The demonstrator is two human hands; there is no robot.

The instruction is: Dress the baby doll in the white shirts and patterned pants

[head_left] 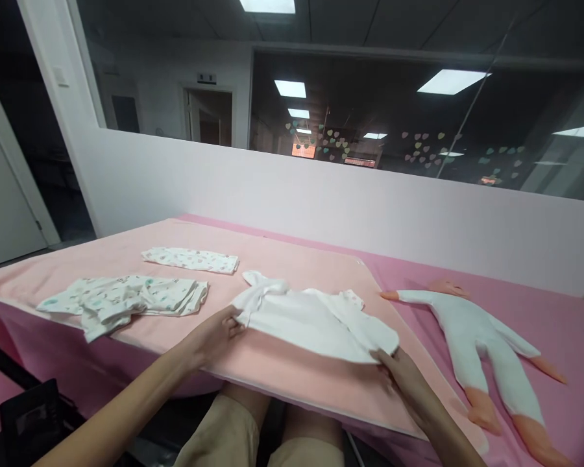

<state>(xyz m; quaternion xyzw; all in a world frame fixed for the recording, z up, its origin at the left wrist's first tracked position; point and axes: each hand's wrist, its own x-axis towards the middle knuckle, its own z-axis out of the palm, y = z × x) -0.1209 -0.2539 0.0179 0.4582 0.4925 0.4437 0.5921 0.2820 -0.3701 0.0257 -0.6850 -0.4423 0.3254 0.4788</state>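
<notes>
A small white baby top lies spread over the front of the peach table cover, its near edge lifted slightly. My left hand pinches the garment at its left side, fingers curled round the fabric. On the opposite side, my right hand grips the near right corner, with the thumb on top. To the left of my left hand rests a loosely folded white garment with a green and grey print. Behind it is a narrow folded white cloth with a pink print.
A baby doll in white lies on the pink cloth at the right. The peach cover ends at the table's front edge, above my knees. A white low wall with windows stands behind. A black object is at lower left.
</notes>
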